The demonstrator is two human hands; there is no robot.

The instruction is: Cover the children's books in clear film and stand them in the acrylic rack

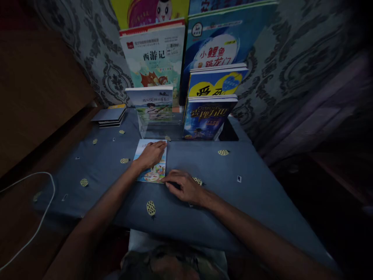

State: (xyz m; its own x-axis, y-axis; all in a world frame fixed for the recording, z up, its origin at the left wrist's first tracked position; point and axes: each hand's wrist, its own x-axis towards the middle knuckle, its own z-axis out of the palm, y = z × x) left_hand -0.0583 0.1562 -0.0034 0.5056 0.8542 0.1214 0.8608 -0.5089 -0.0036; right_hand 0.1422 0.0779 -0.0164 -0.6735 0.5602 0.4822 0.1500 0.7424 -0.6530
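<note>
Grey scroll-patterned wallpaper (pixel 113 77) backs this dim corner, with a brown wooden panel (pixel 40 89) off to the left. Against the wall stands a table (pixel 262 175) under a blue-grey cloth dotted with yellow pineapples (pixel 150 207).

From where the person sits, looking down, I see a thin booklet (pixel 162 161) lying flat on the cloth, just in front of the display rack (pixel 161 132). Its cover is pale blue, with small colourful figures near the lower edge.

Over it lies the left hand (pixel 151 154), palm down, fingers stretched out and close together, reaching towards the booklet's far right corner. The right hand (pixel 184 186) rests beside the near right corner, forefinger and thumb parted; a fingertip meets the corner, though I can't tell whether any finger goes beneath it.

Books fill the clear rack in two upright columns. On the left, a cover with a guitar player (pixel 154 107) stands before a pale green book (pixel 153 48), a yellow one (pixel 121 11) behind. On the right, a dark blue book (pixel 208 118) fronts a blue-and-yellow one (pixel 215 83) and a taller teal one (pixel 247 31).

Further left, a small stack of books (pixel 109 114) lies near the wall, and a white cable (pixel 54 188) loops past the table's left edge.
</note>
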